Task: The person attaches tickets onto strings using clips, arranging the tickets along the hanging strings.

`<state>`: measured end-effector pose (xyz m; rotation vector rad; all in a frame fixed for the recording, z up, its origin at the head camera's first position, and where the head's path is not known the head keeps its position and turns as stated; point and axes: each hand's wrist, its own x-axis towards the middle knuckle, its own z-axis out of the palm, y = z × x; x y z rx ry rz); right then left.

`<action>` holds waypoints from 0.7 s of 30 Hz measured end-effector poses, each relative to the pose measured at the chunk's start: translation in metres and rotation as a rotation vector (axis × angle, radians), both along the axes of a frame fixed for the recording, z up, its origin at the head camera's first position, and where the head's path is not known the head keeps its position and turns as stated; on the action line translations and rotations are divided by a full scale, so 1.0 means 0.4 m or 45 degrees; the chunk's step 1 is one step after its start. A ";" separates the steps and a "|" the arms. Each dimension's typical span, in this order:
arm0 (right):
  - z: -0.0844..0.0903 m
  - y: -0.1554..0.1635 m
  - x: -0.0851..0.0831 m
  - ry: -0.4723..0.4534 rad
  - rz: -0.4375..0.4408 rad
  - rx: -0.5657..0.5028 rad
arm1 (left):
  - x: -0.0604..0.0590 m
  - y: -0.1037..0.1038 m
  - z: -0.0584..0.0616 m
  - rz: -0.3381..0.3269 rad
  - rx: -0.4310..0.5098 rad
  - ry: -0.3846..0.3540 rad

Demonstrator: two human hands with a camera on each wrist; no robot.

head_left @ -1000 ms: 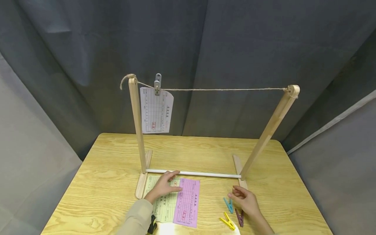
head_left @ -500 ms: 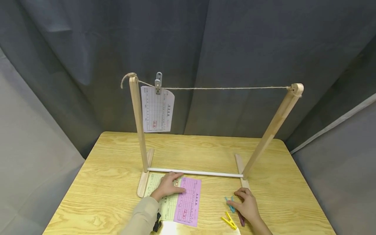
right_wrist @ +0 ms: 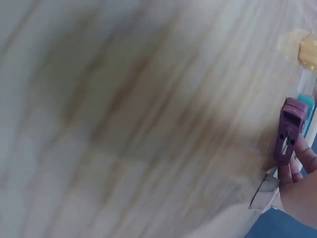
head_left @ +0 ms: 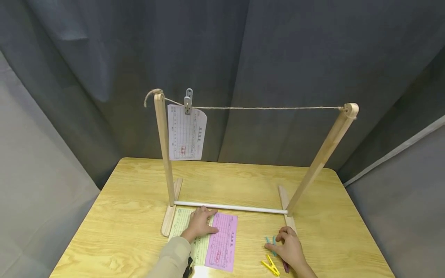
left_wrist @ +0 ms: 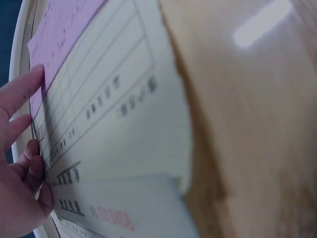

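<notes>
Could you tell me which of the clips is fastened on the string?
The grey clip, near the left post; it holds the white paper. The yellow clip, blue clip and purple clip are by the right hand, off the string.

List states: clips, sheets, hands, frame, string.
wooden frame: standing upright
string: tied across wooden frame
grey clip: clamped on string
white sheet: clipped, hanging
pink sheet: lying unclipped
yellow-green sheets: lying, partly covered
yellow clip: lying loose
left hand: resting on yellow-green sheets
blue clip: partly hidden
right hand: at blue clip, grip unclear
purple clip: beside right hand
</notes>
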<state>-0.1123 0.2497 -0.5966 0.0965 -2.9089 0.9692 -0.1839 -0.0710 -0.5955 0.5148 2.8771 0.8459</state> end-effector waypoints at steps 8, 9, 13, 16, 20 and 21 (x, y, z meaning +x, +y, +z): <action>0.006 -0.011 0.000 -0.032 -0.052 -0.041 | 0.003 0.001 -0.006 0.020 0.006 0.052; 0.007 -0.011 0.000 -0.035 -0.066 -0.074 | 0.004 0.002 -0.006 0.024 0.011 0.054; 0.015 -0.007 -0.006 -0.052 -0.133 -0.289 | 0.003 0.004 -0.007 0.033 0.011 0.085; 0.027 -0.002 -0.011 -0.083 -0.185 -0.455 | 0.005 0.005 -0.008 0.037 0.001 0.099; 0.052 0.002 -0.016 -0.113 -0.244 -0.521 | 0.009 0.007 -0.008 0.046 -0.021 0.108; 0.058 0.002 -0.018 -0.115 -0.254 -0.530 | 0.009 0.007 -0.008 0.050 -0.021 0.107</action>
